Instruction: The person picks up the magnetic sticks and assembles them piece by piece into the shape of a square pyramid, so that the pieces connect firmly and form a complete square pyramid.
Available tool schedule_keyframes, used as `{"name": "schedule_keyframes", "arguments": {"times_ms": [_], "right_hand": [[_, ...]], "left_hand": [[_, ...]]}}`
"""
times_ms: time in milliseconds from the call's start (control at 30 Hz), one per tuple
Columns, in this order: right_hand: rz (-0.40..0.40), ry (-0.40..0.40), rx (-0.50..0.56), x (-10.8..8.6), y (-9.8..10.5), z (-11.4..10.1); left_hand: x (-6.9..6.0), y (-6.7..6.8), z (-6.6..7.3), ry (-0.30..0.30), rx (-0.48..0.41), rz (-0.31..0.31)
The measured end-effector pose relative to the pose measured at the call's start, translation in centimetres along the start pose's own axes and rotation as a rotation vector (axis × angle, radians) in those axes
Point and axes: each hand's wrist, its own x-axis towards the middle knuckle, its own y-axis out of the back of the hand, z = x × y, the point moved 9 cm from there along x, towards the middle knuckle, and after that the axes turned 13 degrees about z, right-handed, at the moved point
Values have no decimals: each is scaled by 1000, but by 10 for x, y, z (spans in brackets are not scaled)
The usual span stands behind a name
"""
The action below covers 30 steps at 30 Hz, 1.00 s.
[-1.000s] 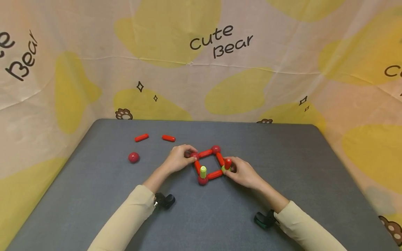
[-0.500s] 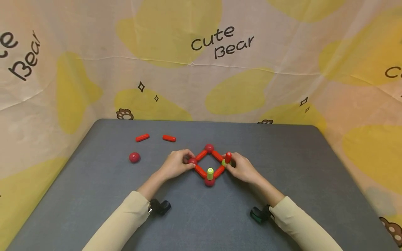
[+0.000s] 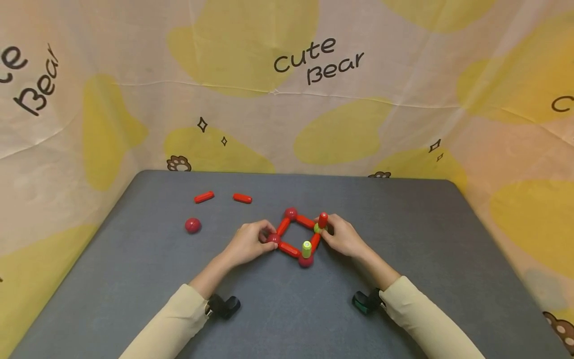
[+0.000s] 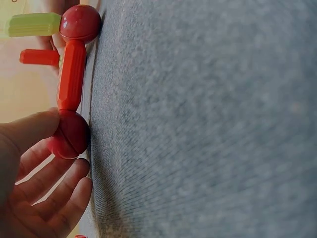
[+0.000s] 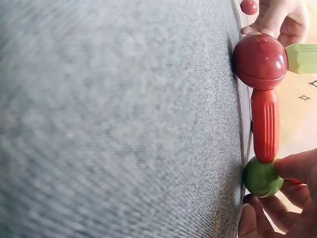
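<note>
Red sticks (image 3: 289, 249) and balls form a four-sided frame on the table. My left hand (image 3: 248, 243) pinches the red ball (image 4: 70, 136) at the frame's left corner between thumb and fingers. At the right corner my right hand (image 3: 344, 237) grips a green ball (image 5: 262, 177), out of which a red stick (image 3: 323, 220) stands upright. The nearest corner is a red ball (image 3: 306, 262) bearing an upright light green stick (image 3: 307, 248). Another red ball (image 3: 291, 214) makes the far corner, with nothing standing on it.
Two loose red sticks, one on the left (image 3: 204, 197) and one beside it (image 3: 242, 198), lie toward the back of the grey table (image 3: 287, 319). A loose red ball (image 3: 193, 226) sits left of the frame. A printed cloth (image 3: 251, 114) hangs behind the table.
Both hands have turned the frame counterclockwise as seen from above. The left corner came nearer, the right corner moved farther away, and the near corner shifted right. The loose pieces stayed put.
</note>
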Motion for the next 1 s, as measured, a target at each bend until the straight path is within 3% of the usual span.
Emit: {"name": "schedule_keyframes", "arguments": {"times_ms": [267, 467, 567, 733, 1000], "right_hand": [[1, -4, 5, 1, 0, -1], [0, -1, 4, 1, 0, -2], [-2, -3, 7, 1, 0, -2], [-2, -4, 12, 0, 1, -3], [2, 1, 13, 0, 1, -2]], "left_hand": [[-2, 1, 3, -33, -12, -28], [3, 6, 6, -90, -38, -78], [8, 12, 4, -86, -42, -76], [21, 26, -2, -63, -81, -13], [44, 53, -16, -41, -67, 194]]}}
